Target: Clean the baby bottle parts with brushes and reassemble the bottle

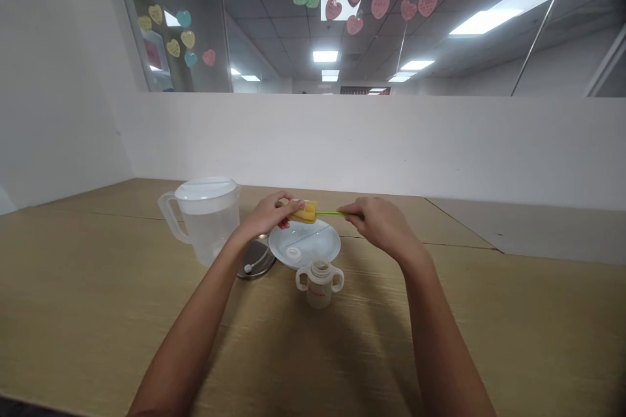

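Observation:
My left hand [274,212] is closed around a small yellow piece [306,211], whose exact kind I cannot make out. A thin green stick [330,213] runs level from that piece to my right hand [379,221], which pinches its other end. Whether the stick's tip goes into the yellow piece is hidden. Both hands are above a white bowl [330,244] with a white ring [293,254] in it. In front of the bowl stands an uncapped, translucent two-handled baby bottle [319,293], upright on the table.
A lidded clear plastic pitcher [212,225] stands at the left. Between it and the bowl lies a round metal dish [257,259] with a thin tube [258,262] ending in a white weight. The wooden table [98,293] meets a white wall [342,143] below a window.

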`<state>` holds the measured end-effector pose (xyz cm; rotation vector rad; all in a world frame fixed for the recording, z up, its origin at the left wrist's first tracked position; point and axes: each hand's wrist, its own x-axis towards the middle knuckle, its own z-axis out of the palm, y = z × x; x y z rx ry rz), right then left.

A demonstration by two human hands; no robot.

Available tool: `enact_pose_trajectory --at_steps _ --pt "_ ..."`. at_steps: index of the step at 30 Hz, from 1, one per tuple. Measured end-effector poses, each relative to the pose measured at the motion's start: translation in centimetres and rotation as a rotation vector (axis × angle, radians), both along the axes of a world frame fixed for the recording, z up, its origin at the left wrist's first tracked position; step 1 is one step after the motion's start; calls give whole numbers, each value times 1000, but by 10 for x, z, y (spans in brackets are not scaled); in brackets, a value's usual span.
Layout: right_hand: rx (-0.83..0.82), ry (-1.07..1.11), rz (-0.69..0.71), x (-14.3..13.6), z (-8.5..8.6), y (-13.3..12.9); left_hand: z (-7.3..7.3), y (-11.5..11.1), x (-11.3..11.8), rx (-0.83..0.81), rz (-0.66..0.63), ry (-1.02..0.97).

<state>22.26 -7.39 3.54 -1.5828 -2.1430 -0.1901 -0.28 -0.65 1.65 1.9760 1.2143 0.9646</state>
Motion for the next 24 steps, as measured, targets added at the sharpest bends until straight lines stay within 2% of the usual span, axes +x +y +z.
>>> enact_pose_trajectory --at_steps 3,5,8,10,16,21,24 --pt "20 -76 -42 -1 1 -1 -7 1 7 25 23 107" --pt "26 -82 -57 0 2 -1 -12 3 10 91 23 101" --pt "5 -61 -57 0 3 -1 -14 4 11 166 -74 13" --pt "-29 -48 -59 -1 3 -1 -11 3 11 180 -139 -53" --pt "-91 61 -15 -6 2 1 5 -7 5 313 -129 -147" --pt "-52 76 21 -6 1 4 9 -7 -6 182 -141 -52" --pt "-28 70 50 -5 1 5 3 5 -16 134 -53 -32"
